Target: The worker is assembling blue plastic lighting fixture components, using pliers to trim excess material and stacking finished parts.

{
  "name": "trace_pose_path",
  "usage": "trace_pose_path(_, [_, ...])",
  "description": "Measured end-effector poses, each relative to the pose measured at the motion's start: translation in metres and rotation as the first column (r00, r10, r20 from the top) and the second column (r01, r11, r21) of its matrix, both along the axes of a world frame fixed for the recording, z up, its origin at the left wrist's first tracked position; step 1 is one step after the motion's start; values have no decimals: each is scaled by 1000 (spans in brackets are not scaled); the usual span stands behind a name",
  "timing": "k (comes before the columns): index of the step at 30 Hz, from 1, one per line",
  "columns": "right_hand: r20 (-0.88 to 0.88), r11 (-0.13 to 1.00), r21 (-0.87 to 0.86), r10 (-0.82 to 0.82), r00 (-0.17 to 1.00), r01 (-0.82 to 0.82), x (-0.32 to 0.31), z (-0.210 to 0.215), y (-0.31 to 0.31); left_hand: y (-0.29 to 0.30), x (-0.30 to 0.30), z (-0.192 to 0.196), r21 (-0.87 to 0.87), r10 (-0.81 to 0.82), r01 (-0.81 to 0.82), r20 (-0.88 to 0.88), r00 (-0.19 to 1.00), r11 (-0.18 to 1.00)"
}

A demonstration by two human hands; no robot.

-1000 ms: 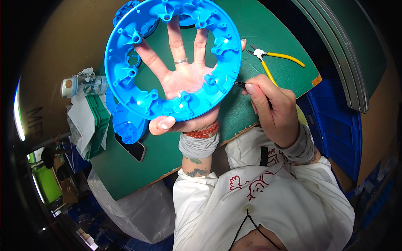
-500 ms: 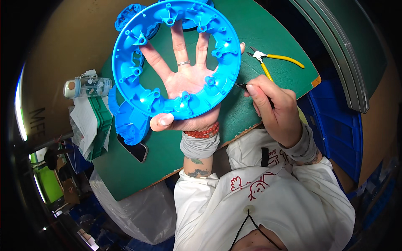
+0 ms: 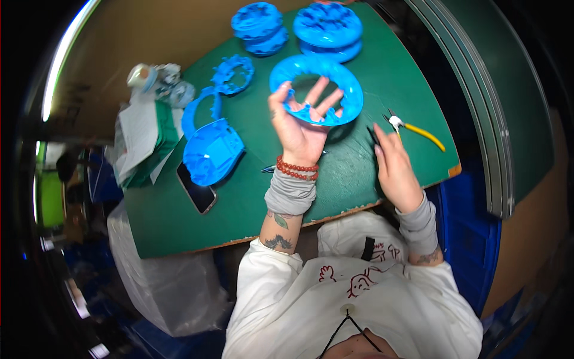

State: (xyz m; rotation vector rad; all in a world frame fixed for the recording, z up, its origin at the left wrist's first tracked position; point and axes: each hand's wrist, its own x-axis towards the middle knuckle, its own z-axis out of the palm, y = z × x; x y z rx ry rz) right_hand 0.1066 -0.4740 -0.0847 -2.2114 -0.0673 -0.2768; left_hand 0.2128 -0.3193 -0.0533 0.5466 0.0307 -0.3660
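Observation:
My left hand [image 3: 301, 136] grips a blue plastic ring [image 3: 354, 90], thumb on the left rim and fingers showing through the opening. It hangs tilted above the green table [image 3: 347, 173]. Between the fingers of my right hand [image 3: 397, 173] is a slim black tool [image 3: 373, 136]; its kind cannot be made out. That hand is a little right of the ring, apart from it. Beside its fingertips lie cutting pliers [image 3: 424, 132] with yellow handles, partly hidden by the hand. A small tool tip [image 3: 269, 170] shows beside my left wrist.
Stacked blue rings [image 3: 327, 30] stand at the far edge, with another blue stack [image 3: 257, 27] to their left. Further left are a blue housing [image 3: 209, 158], a phone [image 3: 196, 190], a green tray with papers [image 3: 143, 133] and a bottle [image 3: 142, 78]. A blue bin [image 3: 469, 239] is at right.
The ring has moved away from me toward the far side and tilted, still in my left hand. My right hand has drawn its black tool away from the rim. The view has shifted.

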Motion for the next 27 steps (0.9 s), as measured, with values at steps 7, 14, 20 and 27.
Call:
trace_pose_path(7, [-47,989,-35,142,989,-143,-5,-20,26,50,21,-46,43,177,-172,-197,964,984])
trace_pose_path(14, [104,988,-136,83,991,-69,-4,2,13,58,-1,-41,310,607,-600,83,790,738])
trace_pose_path(20, [-114,796,-574,-312,943,194,-12,-21,-62,82,-133,96,-211,318,-679,948,34,703])
trace_pose_path(27, [-6,838,-527,-170,985,141,-27,-23,-55,89,-188,187,-447,211,-689,891,-403,571])
